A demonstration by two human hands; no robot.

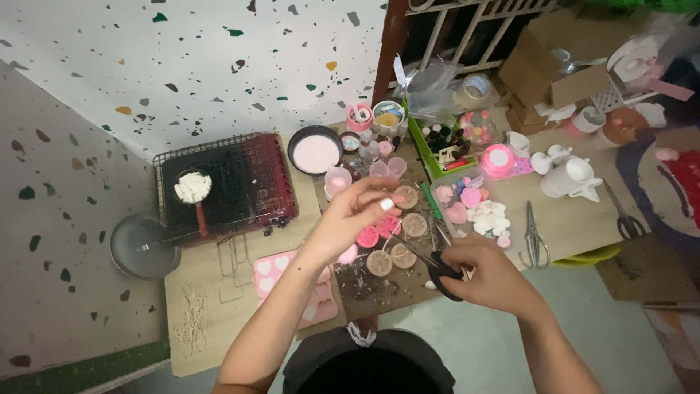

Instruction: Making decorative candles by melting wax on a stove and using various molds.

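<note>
My right hand (490,276) grips black-handled scissors (437,268), their blades pointing up-left over the work board. My left hand (357,211) hovers above several round pink and brown moulded pieces (390,241), fingers pinched together; whether something small sits between them I cannot tell. A pink heart-shaped silicone mould (281,273) lies under my left forearm.
A red electric grill (230,182) with a wire rack holds a small pan of white chunks (193,187). A dark bowl of pink liquid (315,151), cups, a green tray (430,157), white jugs (572,177), metal scissors (534,237) and cardboard boxes (561,66) crowd the low table.
</note>
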